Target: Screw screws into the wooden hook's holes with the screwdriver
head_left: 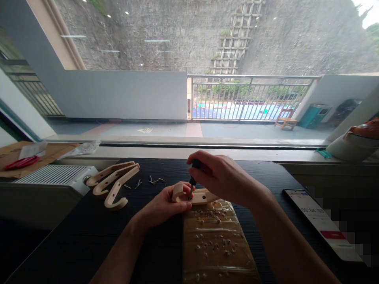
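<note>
My right hand (210,169) is closed around the dark handle of a screwdriver (193,179), held almost upright. Its tip meets a hole near the curled end of a pale wooden hook (197,198); a screw there is too small to make out clearly. With thumb and fingers, my left hand (173,199) grips the curled end of that hook. The hook lies across the far end of a board wrapped in brown tape (217,244), whose surface is pitted with many holes. My right hand hides the hook's other end.
Several more wooden hooks (118,189) lie at the table's left, beside loose screws (152,180). A phone (324,225) showing a timer is on the right. Red-handled scissors (22,162) rest on cardboard at far left, near a white radiator (59,175). A window (207,47) stands beyond.
</note>
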A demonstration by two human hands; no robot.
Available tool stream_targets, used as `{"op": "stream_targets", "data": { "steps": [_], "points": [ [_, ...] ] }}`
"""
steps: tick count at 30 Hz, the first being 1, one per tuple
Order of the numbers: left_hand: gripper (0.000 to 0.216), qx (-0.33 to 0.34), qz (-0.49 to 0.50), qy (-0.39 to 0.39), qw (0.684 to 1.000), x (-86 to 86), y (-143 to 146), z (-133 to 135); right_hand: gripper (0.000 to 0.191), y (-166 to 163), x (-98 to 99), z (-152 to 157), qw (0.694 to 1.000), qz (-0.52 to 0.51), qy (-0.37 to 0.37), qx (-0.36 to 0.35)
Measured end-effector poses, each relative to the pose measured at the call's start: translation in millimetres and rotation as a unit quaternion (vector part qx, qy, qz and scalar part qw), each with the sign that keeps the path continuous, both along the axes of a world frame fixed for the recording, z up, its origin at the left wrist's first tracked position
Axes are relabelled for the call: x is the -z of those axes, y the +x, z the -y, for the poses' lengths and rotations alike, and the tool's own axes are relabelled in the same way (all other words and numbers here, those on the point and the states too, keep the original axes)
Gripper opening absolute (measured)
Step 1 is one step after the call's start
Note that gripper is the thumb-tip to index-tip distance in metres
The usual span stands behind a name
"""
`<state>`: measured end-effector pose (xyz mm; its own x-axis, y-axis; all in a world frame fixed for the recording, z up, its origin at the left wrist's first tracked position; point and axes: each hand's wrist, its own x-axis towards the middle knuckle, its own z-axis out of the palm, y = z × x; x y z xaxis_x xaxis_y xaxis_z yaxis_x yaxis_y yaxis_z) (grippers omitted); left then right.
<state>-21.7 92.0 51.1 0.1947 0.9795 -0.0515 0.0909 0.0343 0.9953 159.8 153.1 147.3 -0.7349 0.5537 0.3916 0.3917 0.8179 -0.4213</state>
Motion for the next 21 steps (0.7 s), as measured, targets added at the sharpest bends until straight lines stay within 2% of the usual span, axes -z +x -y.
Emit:
{"op": "stream_targets", "data": {
  "steps": [9, 21],
  "points": [
    [0.017, -0.006, 0.012, 0.002, 1.000, -5.5, 3.1, 0.7, 0.018, -2.8, 5.7, -3.1, 1.000, -0.013, -0.007, 0.026],
    [0.019, -0.004, 0.028, -0.025, 0.999, -2.4, 3.4, 0.2, 0.016, -8.0, 5.9, 1.5, 0.999, -0.006, 0.028, 0.028]
  ]
}}
